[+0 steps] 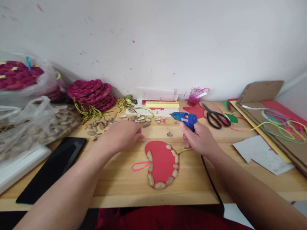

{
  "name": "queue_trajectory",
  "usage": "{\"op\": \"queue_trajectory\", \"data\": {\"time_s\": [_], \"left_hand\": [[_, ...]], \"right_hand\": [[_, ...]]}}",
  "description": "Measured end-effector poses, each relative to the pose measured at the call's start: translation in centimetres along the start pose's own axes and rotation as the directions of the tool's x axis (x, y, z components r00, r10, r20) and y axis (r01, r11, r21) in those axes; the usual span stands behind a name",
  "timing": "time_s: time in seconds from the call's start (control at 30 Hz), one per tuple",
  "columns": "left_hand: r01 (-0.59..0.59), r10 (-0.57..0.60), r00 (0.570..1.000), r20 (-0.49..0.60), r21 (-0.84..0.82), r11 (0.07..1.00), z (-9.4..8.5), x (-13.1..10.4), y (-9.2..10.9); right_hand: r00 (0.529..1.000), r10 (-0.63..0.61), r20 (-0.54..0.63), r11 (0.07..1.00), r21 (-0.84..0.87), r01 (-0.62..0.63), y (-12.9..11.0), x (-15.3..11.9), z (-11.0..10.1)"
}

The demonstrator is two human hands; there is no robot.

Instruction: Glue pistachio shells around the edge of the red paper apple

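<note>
My right hand is wrapped round a blue hot glue gun, its nozzle pointing left above the table. Bent over the near side of a scatter of brown peanut shells, my left hand has its fingers curled together; whatever is in them is hidden. Between my forearms lies a curved red cutout. Peanut shell pieces line its right, bottom and lower left edges, while the top edge is bare red. A pink loop sticks out on its left, and a yellow-green cord shows at its right.
Black scissors, a pink-stained cup and paper scraps sit at the back right. Cardboard with coloured cords lies far right. At left are a black phone, plastic bags and stacked magenta pieces. A black cable crosses the front edge.
</note>
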State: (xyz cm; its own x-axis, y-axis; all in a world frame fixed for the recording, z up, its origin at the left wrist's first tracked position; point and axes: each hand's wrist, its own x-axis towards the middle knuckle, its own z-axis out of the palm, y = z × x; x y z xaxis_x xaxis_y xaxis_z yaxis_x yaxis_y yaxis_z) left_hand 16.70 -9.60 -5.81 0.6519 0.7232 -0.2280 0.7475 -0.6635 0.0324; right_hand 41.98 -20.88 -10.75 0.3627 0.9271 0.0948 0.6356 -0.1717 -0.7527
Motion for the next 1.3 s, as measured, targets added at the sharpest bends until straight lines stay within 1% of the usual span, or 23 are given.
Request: {"op": "queue_trajectory", "data": {"time_s": [0.07, 0.13, 0.17, 0.23, 0.3, 0.37, 0.43, 0.47, 0.5, 0.57, 0.63, 0.67, 0.73, 0.8, 0.87, 0.9, 0.97, 1.03, 1.1, 1.17, 1.23, 1.3], "left_hand": [[-0.005, 0.005, 1.0, -0.017, -0.02, 1.0, 0.1, 0.2, 0.1], [-0.033, 0.031, 0.999, -0.04, -0.057, 0.998, 0.0, 0.2, 0.3], [-0.055, 0.051, 0.997, -0.05, -0.077, 0.996, 0.0, 0.2, 0.4], [-0.096, 0.09, 0.994, -0.062, -0.1, 0.99, 0.0, 0.1, 0.7], [-0.14, 0.137, 0.99, -0.037, -0.108, 0.984, 0.0, 0.0, 0.8], [-0.192, 0.196, 0.98, 0.018, -0.125, 0.973, 0.1, -0.2, 0.7], [-0.229, 0.239, 0.969, 0.058, -0.147, 0.962, 0.0, -0.3, 0.6], [-0.226, 0.237, 0.97, 0.061, -0.145, 0.963, 0.0, -0.3, 0.5], [-0.208, 0.216, 0.975, 0.054, -0.13, 0.969, -0.1, -0.3, 0.5], [-0.119, 0.122, 0.992, 0.027, -0.073, 0.99, -0.3, -0.1, 0.2], [0.023, -0.023, 1.0, -0.011, -0.005, 1.0, -0.5, 0.0, -0.2], [0.093, -0.092, 0.995, -0.029, 0.023, 0.995, -0.7, 0.1, -0.6], [0.217, -0.214, 0.975, -0.051, 0.052, 0.975, -0.9, 0.3, -1.3], [0.318, -0.314, 0.946, -0.076, 0.044, 0.947, -1.0, 0.4, -2.3], [0.406, -0.403, 0.908, -0.119, 0.008, 0.914, -1.2, 0.4, -3.2], [0.438, -0.435, 0.889, -0.142, -0.011, 0.899, -1.3, 0.4, -3.6], [0.467, -0.466, 0.869, -0.169, -0.032, 0.884, -1.4, 0.3, -4.2], [0.473, -0.472, 0.865, -0.171, -0.038, 0.88, -1.5, 0.2, -4.5], [0.469, -0.47, 0.869, -0.157, -0.048, 0.882, -1.5, 0.2, -4.6], [0.436, -0.44, 0.885, -0.152, -0.061, 0.898, -1.4, 0.3, -4.4], [0.391, -0.398, 0.904, -0.159, -0.073, 0.918, -1.3, 0.3, -4.3], [0.364, -0.373, 0.913, -0.163, -0.083, 0.928, -1.3, 0.3, -4.2]], "right_hand": [[1.0, -0.025, 0.0, 0.999, 0.035, 0.025, 0.0, 0.2, -0.3], [0.998, -0.066, -0.006, 0.987, 0.146, 0.066, -0.1, 0.3, -0.3], [0.998, -0.069, -0.001, 0.973, 0.222, 0.068, -0.2, 0.4, -0.2], [0.999, -0.02, 0.048, 0.919, 0.394, -0.001, -0.3, 0.5, 0.2], [0.989, 0.042, 0.14, 0.845, 0.523, -0.11, -0.4, 0.5, 0.7], [0.976, 0.047, 0.214, 0.805, 0.57, -0.164, -0.3, 0.5, 1.2], [0.968, 0.009, 0.249, 0.802, 0.577, -0.155, -0.1, 0.5, 1.6], [0.969, -0.017, 0.248, 0.802, 0.582, -0.135, 0.1, 0.5, 1.7], [0.97, -0.042, 0.238, 0.801, 0.589, -0.11, 0.2, 0.5, 1.7], [0.973, -0.07, 0.22, 0.792, 0.605, -0.08, 0.5, 0.5, 1.8], [0.975, -0.062, 0.215, 0.778, 0.622, -0.087, 0.5, 0.5, 1.7], [0.974, -0.052, 0.22, 0.771, 0.629, -0.1, 0.5, 0.4, 1.7], [0.973, -0.029, 0.229, 0.763, 0.634, -0.127, 0.4, 0.3, 1.7], [0.972, 0.0, 0.237, 0.767, 0.623, -0.152, 0.3, 0.2, 1.7], [0.976, 0.034, 0.214, 0.782, 0.602, -0.16, 0.4, 0.2, 1.7], [0.982, 0.047, 0.184, 0.789, 0.596, -0.149, 0.4, 0.3, 1.7], [0.992, 0.057, 0.112, 0.801, 0.588, -0.112, 0.6, 0.4, 1.7], [0.997, 0.059, 0.049, 0.816, 0.573, -0.076, 0.6, 0.6, 1.6], [0.997, 0.07, 0.021, 0.82, 0.568, -0.069, 0.6, 0.7, 1.5], [0.995, 0.086, 0.051, 0.801, 0.59, -0.099, 0.5, 0.7, 1.4], [0.988, 0.093, 0.125, 0.784, 0.603, -0.15, 0.5, 0.7, 1.4], [0.978, 0.092, 0.188, 0.803, 0.566, -0.184, 0.6, 0.6, 1.5]]}}
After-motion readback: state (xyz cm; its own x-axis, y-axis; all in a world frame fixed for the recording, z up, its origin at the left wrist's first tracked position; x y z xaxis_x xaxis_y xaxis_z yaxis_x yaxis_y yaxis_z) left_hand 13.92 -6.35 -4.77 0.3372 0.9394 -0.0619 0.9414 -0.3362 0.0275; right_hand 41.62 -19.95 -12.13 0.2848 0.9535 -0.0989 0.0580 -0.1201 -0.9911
